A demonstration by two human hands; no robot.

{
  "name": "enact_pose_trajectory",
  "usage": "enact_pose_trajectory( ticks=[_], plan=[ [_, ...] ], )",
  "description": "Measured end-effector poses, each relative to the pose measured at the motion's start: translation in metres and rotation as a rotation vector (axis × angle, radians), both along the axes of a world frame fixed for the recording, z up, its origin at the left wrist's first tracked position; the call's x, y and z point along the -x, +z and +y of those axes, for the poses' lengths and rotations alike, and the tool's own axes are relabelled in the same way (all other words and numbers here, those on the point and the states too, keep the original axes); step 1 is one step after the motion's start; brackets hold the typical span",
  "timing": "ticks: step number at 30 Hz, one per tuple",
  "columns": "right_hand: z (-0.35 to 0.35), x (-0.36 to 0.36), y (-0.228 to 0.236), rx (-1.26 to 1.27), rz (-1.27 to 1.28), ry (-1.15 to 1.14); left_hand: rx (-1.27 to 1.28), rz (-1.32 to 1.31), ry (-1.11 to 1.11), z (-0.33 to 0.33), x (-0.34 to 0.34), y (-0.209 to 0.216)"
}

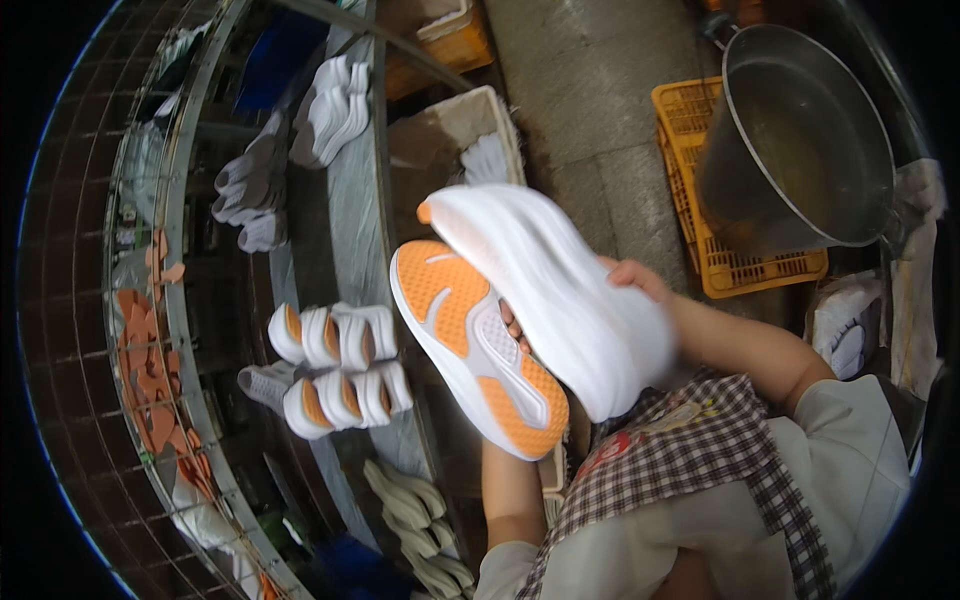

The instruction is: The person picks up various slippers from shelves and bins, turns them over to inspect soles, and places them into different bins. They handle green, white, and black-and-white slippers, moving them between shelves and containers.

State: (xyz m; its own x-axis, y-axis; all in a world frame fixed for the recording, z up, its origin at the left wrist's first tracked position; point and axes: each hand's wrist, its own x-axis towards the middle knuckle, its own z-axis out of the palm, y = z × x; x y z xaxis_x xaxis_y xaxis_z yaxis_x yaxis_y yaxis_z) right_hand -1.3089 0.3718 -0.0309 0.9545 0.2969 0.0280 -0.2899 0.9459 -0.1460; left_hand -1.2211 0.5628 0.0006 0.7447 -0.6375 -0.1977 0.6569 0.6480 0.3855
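Note:
In front of me, two groups of shoe soles are held side by side. The left one is a white shoe sole with orange textured tread patches facing up. My left hand is mostly hidden behind it; only fingertips show at its inner edge, closed around it. To its right, white shoe soles appear stacked, seen from the side, with a bit of orange at the far tip. My right hand grips their right side, fingers bent over the edge. The near end of this stack is blurred.
At the left, a metal rack carries white-and-orange soles, white soles and pale green soles. A light bin stands beyond my hands. At the right, a large metal pot sits on a yellow crate.

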Motion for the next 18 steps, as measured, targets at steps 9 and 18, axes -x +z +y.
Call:
enact_pose_trajectory(
  ticks=[9,18],
  plan=[
    [-0.006,0.005,-0.014,-0.296,0.105,0.121,0.322,0.091,-0.031,0.026,0.003,0.003],
    [0.013,0.000,0.049,1.012,-0.093,-0.178,0.037,0.059,-0.079,0.007,0.022,-0.003]
  ],
)
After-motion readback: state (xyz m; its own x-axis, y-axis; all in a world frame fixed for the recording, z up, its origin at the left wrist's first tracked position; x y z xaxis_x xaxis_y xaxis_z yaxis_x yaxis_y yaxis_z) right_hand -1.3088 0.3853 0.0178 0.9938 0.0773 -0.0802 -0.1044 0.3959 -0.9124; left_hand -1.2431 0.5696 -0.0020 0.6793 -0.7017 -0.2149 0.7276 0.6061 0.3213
